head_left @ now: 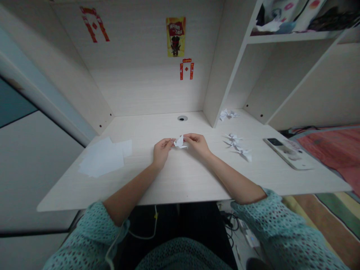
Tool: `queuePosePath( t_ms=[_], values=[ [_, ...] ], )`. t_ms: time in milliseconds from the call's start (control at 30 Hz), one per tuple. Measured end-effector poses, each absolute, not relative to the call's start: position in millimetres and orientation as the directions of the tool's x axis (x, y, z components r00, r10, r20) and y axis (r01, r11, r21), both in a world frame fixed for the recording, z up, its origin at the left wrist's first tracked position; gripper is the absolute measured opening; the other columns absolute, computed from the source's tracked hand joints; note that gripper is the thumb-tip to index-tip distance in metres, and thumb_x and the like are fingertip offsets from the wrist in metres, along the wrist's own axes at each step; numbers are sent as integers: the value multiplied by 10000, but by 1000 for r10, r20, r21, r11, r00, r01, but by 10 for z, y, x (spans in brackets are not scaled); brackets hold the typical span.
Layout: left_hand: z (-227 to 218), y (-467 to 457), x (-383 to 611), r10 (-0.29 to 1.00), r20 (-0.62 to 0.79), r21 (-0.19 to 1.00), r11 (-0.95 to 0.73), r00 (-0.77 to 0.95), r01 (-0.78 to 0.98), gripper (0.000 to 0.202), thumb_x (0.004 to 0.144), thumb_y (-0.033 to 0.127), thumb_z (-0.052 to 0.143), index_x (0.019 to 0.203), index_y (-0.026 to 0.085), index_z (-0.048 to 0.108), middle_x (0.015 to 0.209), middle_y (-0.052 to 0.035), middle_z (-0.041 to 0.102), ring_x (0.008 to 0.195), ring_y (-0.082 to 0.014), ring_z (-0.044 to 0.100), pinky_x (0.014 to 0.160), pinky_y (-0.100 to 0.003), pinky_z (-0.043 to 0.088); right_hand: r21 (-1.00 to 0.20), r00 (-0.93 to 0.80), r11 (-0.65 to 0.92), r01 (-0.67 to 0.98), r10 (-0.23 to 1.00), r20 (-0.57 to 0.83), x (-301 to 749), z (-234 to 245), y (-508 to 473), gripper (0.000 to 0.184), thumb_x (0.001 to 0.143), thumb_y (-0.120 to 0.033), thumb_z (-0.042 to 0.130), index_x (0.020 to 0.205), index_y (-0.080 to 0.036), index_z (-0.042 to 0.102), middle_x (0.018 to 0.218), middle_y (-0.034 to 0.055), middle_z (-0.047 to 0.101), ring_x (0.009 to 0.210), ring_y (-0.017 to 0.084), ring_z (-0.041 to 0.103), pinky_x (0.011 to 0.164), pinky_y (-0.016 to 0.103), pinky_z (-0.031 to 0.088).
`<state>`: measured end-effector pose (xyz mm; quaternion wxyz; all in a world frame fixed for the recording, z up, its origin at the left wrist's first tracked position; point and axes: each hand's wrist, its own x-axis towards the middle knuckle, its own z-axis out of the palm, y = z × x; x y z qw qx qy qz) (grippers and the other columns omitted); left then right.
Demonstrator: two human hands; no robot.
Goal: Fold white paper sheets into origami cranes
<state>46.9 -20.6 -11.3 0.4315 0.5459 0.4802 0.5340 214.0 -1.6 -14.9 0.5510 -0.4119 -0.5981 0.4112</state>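
Note:
A white folded paper crane (179, 142) is held between my two hands, over the middle of the desk. My left hand (162, 151) pinches its left side with thumb and fingertips. On the other side, my right hand (198, 143) grips the crane's right edge, fingers closed. To the right, several finished-looking paper cranes (237, 144) lie in a loose row on the desktop. More white folded cranes (228, 114) sit farther back by the upright panel. Left of my hands, white square paper sheets (101, 159) are spread in an overlapping pile.
A phone (288, 153) lies near the right end of the white desk (174, 183). An upright panel (233, 67) rises behind the cranes, with a shelf (292, 37) above. A round cable hole (182, 118) is at the back. Cables (232, 225) hang below the front edge.

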Motion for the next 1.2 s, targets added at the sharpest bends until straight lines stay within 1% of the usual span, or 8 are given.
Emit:
queuePosePath(
  t_ms=[233,333,433,633,767,933,1033,1200],
  values=[
    [-86,-232,507,980,179,983,-182,83,27,281,704,354,639,897,153,672,879,-70,688,779,-163,602,698,-267,429,-912,39,383,147,919,392,2114,-77,-93,247,754,-379,586,772,-159,697,756,56,698,709,174,618,699,292,459],
    [-145,-210,507,976,143,986,-155,166,59,244,681,383,664,767,155,659,753,-36,664,701,-147,584,654,-253,410,-894,49,412,178,903,426,2110,-52,-123,237,768,-360,571,790,-160,698,768,53,697,723,172,618,703,288,452],
    [-216,-176,487,971,150,981,-170,187,95,280,700,426,644,640,157,590,625,3,595,622,-120,548,599,-232,380,-856,30,451,252,881,473,2109,-55,-144,218,774,-345,563,796,-174,696,783,41,699,745,170,615,718,287,443],
    [-221,-156,448,961,185,962,-220,205,164,317,695,465,631,643,159,562,597,21,547,581,-106,502,562,-219,361,-749,-50,523,408,831,553,2123,-57,-169,187,773,-314,559,824,-191,690,752,29,683,716,162,590,709,282,428],
    [-139,-175,417,949,220,929,-275,228,246,309,680,455,637,617,166,545,581,34,525,572,-101,489,541,-209,349,-701,-138,540,466,827,545,2138,-7,-186,186,768,-348,567,702,-200,658,697,27,654,703,166,575,697,280,415],
    [-103,-153,375,945,230,909,-294,233,296,262,704,432,617,653,176,594,612,22,587,596,-117,538,565,-213,385,-752,-187,497,432,866,464,2137,-19,-151,242,767,-389,561,636,-193,617,656,15,630,667,160,550,660,270,396],
    [-124,-144,367,956,240,913,-281,167,296,245,718,419,613,724,178,653,698,-19,660,661,-144,591,644,-242,434,-775,-93,470,423,873,479,2130,-59,-131,264,763,-409,569,622,-190,610,630,13,614,647,158,537,645,272,395],
    [-101,-232,421,966,234,900,-257,107,353,225,701,407,641,777,209,714,819,-52,708,763,-190,626,732,-288,454,-651,52,467,598,788,613,2106,-59,-189,286,788,-440,565,634,-203,615,662,43,616,695,186,538,713,316,387]
  ],
)
